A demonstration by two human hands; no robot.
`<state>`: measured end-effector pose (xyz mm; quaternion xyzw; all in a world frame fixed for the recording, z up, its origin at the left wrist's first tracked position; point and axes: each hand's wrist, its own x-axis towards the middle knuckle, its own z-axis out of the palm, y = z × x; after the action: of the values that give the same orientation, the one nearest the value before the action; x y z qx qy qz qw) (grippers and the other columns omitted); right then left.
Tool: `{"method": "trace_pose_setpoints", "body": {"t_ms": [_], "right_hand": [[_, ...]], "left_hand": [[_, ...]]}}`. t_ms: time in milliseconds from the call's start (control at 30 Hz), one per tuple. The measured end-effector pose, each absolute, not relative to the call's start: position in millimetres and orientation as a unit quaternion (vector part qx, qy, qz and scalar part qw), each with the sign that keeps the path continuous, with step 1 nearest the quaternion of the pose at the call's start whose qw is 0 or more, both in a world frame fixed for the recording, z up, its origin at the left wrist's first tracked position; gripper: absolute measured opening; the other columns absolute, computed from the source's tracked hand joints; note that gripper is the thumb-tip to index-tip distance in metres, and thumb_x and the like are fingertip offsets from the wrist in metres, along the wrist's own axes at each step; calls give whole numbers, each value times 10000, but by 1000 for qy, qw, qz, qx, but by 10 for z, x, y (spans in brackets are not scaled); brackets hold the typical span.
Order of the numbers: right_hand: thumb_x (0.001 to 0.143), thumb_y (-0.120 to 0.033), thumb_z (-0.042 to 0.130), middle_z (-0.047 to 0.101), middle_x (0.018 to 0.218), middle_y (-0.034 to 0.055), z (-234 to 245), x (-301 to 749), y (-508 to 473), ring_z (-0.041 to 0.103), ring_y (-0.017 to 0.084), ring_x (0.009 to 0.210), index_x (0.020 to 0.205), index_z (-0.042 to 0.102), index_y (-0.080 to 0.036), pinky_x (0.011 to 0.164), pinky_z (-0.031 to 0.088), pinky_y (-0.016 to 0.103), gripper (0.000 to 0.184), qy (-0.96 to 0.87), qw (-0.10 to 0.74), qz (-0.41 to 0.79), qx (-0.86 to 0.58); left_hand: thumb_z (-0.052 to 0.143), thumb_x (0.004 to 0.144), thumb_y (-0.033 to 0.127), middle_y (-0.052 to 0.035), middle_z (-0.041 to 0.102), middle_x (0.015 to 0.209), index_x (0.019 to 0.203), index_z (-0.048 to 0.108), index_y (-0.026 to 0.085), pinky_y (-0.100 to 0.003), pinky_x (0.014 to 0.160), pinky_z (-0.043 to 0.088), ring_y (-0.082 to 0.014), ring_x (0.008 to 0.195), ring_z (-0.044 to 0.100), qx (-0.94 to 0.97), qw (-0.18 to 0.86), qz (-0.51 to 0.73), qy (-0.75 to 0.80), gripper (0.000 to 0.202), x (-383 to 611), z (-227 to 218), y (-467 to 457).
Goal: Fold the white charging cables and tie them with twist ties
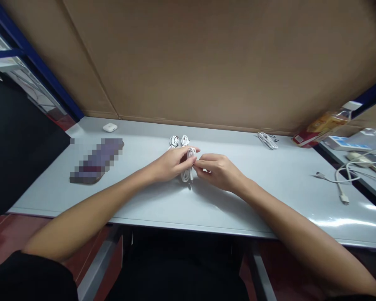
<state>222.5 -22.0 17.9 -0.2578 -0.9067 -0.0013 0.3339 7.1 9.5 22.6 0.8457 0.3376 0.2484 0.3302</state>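
Observation:
A white charging cable (186,175), wound into a coil, is held above the table between the thumb and fingers of my left hand (170,164). One plug end hangs below the coil, near the tabletop. My right hand (217,170) meets the coil from the right, thumb and index finger pinched together at its side. What sits in that pinch is too small to make out. Just behind my left hand lie two more coiled white cables, one on the left (174,141) and one on the right (184,140), each with a dark tie.
On the grey-white table (188,221), a phone (97,162) and a white earbud case (110,127) lie to the left. Rightward are another coiled cable (268,141), a drink bottle (324,125) and a loose cable (341,184). A brown panel (188,62) stands behind.

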Motion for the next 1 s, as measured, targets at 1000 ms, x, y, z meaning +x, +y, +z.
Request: {"method": "trace_pose_setpoints", "body": {"t_ms": [1000], "right_hand": [[1025, -109, 506, 565, 694, 16, 130, 2486, 61, 406, 168, 596, 870, 673, -192, 589, 382, 333, 242, -909, 231, -269, -219]], "left_hand": [[350, 994, 422, 26, 462, 483, 964, 703, 117, -247, 459, 271, -101, 407, 298, 560, 768, 134, 281, 467, 109, 208, 85]]}}
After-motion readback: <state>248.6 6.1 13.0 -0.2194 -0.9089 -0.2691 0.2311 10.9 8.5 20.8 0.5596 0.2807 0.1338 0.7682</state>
